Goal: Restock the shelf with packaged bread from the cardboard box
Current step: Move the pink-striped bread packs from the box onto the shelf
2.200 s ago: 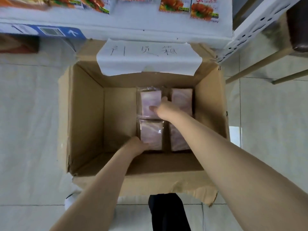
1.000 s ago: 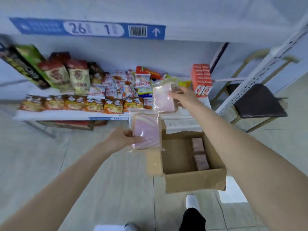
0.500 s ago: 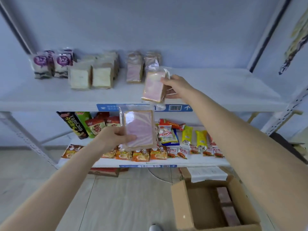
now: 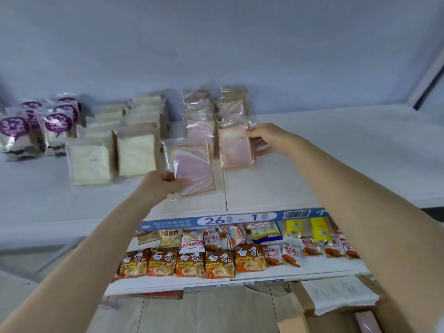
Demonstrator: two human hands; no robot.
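My left hand (image 4: 163,182) grips a clear-wrapped pink swirl bread pack (image 4: 193,168) by its lower left corner, held upright on or just over the white upper shelf (image 4: 312,169). My right hand (image 4: 266,138) holds a second pink bread pack (image 4: 236,147) by its right edge, standing on the shelf in front of a row of the same pink packs (image 4: 200,116). The cardboard box (image 4: 293,324) is at the bottom right, with one pink pack (image 4: 366,322) showing inside.
White sliced bread packs (image 4: 113,152) stand left of the pink rows, and purple-labelled packs (image 4: 36,126) sit at the far left. The lower shelf (image 4: 240,277) carries noodle and snack packets. A paper sheet (image 4: 336,294) lies over the box flap.
Both hands took a pink pack out of the box and rose to the upper shelf. Since half a second ago, both packs moved forward onto the shelf, in front of the pink rows.
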